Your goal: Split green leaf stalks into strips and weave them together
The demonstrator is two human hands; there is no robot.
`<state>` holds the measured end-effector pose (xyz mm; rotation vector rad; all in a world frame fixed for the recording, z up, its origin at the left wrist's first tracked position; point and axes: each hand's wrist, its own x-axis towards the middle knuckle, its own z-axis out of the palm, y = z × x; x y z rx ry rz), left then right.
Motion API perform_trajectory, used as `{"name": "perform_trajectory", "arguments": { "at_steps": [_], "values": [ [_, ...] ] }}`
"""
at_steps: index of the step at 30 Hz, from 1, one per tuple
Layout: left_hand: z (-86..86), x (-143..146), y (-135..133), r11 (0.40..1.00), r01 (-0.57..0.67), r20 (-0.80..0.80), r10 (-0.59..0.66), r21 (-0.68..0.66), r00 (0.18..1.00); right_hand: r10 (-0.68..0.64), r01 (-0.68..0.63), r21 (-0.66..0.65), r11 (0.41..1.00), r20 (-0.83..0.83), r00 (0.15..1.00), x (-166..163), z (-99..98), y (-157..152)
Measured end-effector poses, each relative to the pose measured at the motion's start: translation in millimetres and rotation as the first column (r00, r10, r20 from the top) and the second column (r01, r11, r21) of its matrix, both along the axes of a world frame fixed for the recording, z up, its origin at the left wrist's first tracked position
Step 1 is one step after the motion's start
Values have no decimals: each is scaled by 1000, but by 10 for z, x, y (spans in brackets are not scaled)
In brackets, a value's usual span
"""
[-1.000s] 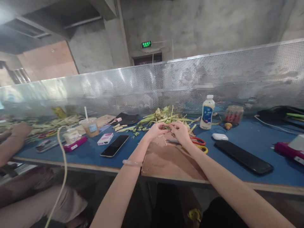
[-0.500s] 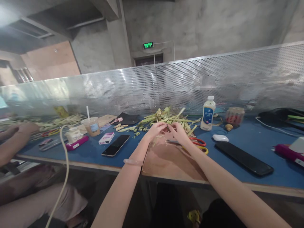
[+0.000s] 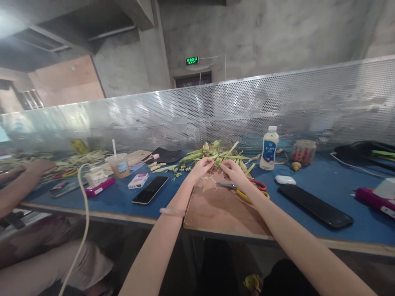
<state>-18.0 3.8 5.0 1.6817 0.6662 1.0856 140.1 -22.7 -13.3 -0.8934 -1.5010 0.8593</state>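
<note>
Over the brown board [image 3: 222,213], my left hand [image 3: 203,168] pinches with thumb and fingertips, close to my right hand [image 3: 232,169], whose fingers are also pinched together. Whatever lies between the fingertips is too small to make out. Just behind both hands lies a heap of pale green leaf strips [image 3: 212,150]. Thin pale fibres [image 3: 210,183] are on the board below my fingers. A pair of scissors [image 3: 226,185] with red and yellow handles lies by my right wrist, partly covered by my forearm.
Left of the board are a phone [image 3: 150,190], a small box [image 3: 138,181], a drink cup [image 3: 119,165] and a tissue pack [image 3: 100,186]. To the right stand a bottle [image 3: 269,149] and a jar [image 3: 304,152], near an earbud case [image 3: 285,180] and a black phone [image 3: 314,205]. A co-worker's hand [image 3: 40,165] is far left.
My two hands have drawn slightly apart; their fingertips were together before. More of the scissors' blades now shows.
</note>
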Motion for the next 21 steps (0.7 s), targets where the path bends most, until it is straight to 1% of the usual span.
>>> {"name": "perform_trajectory", "arguments": {
  "at_steps": [3, 10, 16, 18, 21],
  "values": [
    [17, -2, -28, 1000, 4, 4, -5, 25, 1000, 31, -31, 3, 1000, -14, 999, 1, 6, -2],
    [13, -6, -45, 997, 62, -41, -61, 34, 997, 18, -18, -2, 1000, 71, 997, -3, 24, -26],
    [9, -4, -45, 995, 88, -69, -85, 49, 994, 18, -18, -9, 1000, 85, 996, -8, 27, -44],
    [9, 2, -42, 996, 84, -57, -82, 42, 995, 58, -57, -29, 998, 49, 997, -5, 24, -51],
    [14, 8, -33, 997, 68, -23, -67, 27, 997, 184, -188, -74, 979, -57, 981, 8, 23, -64]
  ]
}}
